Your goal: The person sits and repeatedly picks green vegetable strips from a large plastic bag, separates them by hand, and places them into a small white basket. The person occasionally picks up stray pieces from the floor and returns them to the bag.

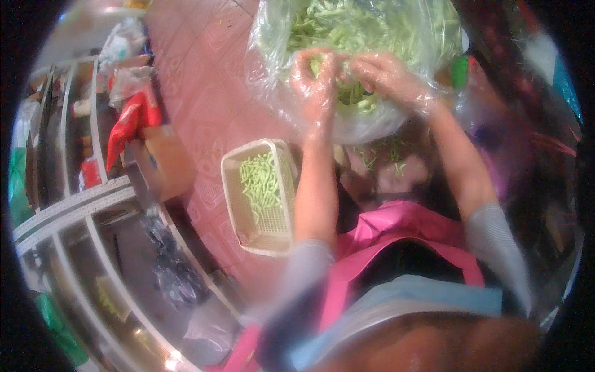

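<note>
Both my hands wear clear plastic gloves and meet over a large clear plastic bag [274, 69] full of pale green, slender bean-like vegetables [346, 25]. My left hand [318, 76] has its thumb and forefinger curled into a loop, with pale green showing inside. My right hand [388, 76] is close beside it, fingers bent inward and tips almost touching the left ones. Blur and glare hide whether anything small is pinched between them. To the left of my left forearm, a cream plastic basket [267, 242] on the floor holds short green pieces [260, 181].
Green scraps [395, 156] lie on the floor below the bag. Left across the red tiled floor [200, 93] are a cardboard box [169, 160], a red plastic bag [135, 121] and metal-framed shelving [74, 204]. A pink apron [404, 218] covers my lap.
</note>
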Tool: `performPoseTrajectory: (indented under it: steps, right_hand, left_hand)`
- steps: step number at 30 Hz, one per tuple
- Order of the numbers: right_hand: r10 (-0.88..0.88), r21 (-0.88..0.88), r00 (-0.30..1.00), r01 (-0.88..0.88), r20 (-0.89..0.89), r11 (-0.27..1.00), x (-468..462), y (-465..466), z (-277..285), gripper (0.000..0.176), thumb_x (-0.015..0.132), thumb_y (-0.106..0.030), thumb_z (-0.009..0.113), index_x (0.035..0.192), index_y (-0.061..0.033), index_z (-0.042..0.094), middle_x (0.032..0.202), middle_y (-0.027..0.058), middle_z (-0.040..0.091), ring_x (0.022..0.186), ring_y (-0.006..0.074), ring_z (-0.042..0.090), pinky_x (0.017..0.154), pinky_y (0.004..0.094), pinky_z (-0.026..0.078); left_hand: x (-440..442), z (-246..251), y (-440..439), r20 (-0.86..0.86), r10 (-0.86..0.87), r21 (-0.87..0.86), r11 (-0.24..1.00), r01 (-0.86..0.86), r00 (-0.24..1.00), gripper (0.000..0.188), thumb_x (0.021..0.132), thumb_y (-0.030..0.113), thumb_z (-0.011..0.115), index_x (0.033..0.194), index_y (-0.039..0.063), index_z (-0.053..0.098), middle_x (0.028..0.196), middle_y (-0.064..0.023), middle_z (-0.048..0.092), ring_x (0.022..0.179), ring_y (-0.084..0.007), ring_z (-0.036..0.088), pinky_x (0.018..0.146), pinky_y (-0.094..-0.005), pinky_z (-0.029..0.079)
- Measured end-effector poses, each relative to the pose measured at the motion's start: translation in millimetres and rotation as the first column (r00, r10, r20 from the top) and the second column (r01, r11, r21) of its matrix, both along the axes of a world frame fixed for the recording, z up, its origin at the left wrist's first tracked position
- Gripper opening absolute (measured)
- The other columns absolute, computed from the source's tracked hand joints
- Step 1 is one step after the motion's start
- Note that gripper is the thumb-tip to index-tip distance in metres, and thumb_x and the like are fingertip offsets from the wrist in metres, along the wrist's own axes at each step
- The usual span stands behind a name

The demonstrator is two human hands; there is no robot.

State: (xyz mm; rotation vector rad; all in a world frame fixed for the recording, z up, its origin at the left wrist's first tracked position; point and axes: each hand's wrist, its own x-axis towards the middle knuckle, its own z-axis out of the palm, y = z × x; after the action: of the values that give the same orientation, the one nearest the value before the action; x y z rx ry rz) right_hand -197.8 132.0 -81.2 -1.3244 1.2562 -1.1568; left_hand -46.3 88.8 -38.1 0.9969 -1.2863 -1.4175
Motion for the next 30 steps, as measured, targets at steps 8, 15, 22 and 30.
performPoseTrajectory:
  steps: [8,15,22,30]
  right_hand:
    - [-0.176,-0.095,0.889,0.15,-0.423,0.984,-9.2,-4.9,-2.6,0.026,0.09,-0.025,0.056,0.091,0.0007,0.06,0.077,0.0179,0.056,0.071,0.0288,0.054,0.068,0.0397,0.043]
    - [-0.208,-0.283,0.914,0.11,-0.347,0.953,-16.0,0.2,-16.9,0.024,0.09,-0.023,0.058,0.091,0.0003,0.063,0.081,0.0176,0.062,0.074,0.0297,0.059,0.068,0.0375,0.045]
    - [-0.289,-0.188,0.957,0.279,-0.029,0.942,-6.2,0.0,7.2,0.027,0.094,-0.024,0.056,0.09,0.0016,0.064,0.074,0.0007,0.058,0.071,0.009,0.054,0.064,0.0268,0.044]
    - [0.429,-0.353,0.756,-0.276,0.495,0.894,-47.7,12.4,18.0,0.043,0.085,-0.039,0.061,0.09,0.0028,0.065,0.086,0.0078,0.065,0.083,0.0142,0.061,0.078,0.0292,0.049]
  left_hand:
    - [1.2,-18.2,-7.8,0.492,0.473,-0.827,0.515,0.224,0.731,0.028,0.078,0.007,0.066,0.105,0.006,0.062,0.101,-0.0132,0.065,0.068,-0.0241,0.063,0.063,-0.0351,0.052]
    - [0.6,-35.2,-6.2,0.812,0.252,-0.523,0.716,0.463,0.526,0.012,0.079,0.016,0.065,0.087,0.007,0.065,0.079,-0.0129,0.065,0.073,-0.0349,0.063,0.064,-0.0422,0.049]
    - [-4.0,-23.1,1.0,0.401,0.018,-0.378,0.914,0.147,0.916,0.017,0.083,0.019,0.066,0.087,0.003,0.063,0.075,-0.0128,0.066,0.061,-0.0218,0.058,0.055,-0.0367,0.046]
    - [34.7,-14.1,-32.8,-0.162,0.214,0.243,0.955,-0.171,0.963,0.015,0.085,0.017,0.064,0.097,0.008,0.06,0.076,-0.0034,0.062,0.059,-0.0082,0.054,0.045,-0.0202,0.039]
